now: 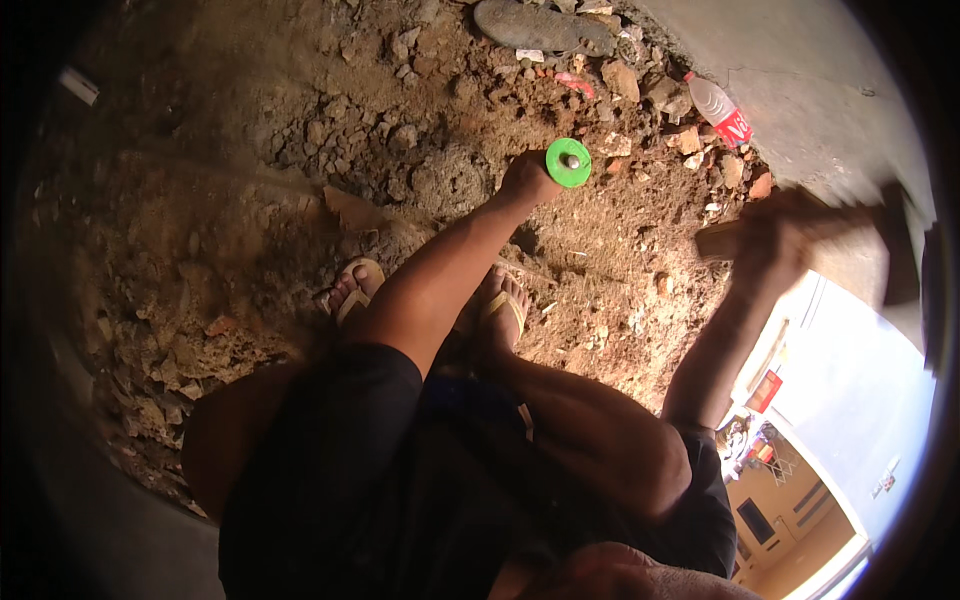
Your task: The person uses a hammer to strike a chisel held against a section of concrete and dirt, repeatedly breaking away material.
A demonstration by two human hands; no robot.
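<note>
My left hand (528, 182) is closed round a chisel (572, 161) held over the broken ground. Its metal striking end points up at me, with a round green hand guard (555, 150) around it. The chisel's lower end is hidden below the guard and my fist. Off to the right, my right hand (772, 243) is raised and wrapped round the wooden handle of a hammer (900, 245). Motion smears both hand and hammer. The dark head is at the far right, well apart from the chisel, and the handle's butt sticks out left of my fist.
Loose earth and rubble (340, 130) surround my sandalled feet (505, 305). A clear plastic bottle with a red label (722, 112) lies at the upper right, beside a smooth grey surface (800, 60). At the top lies a flat grey shoe-sole shape (545, 28).
</note>
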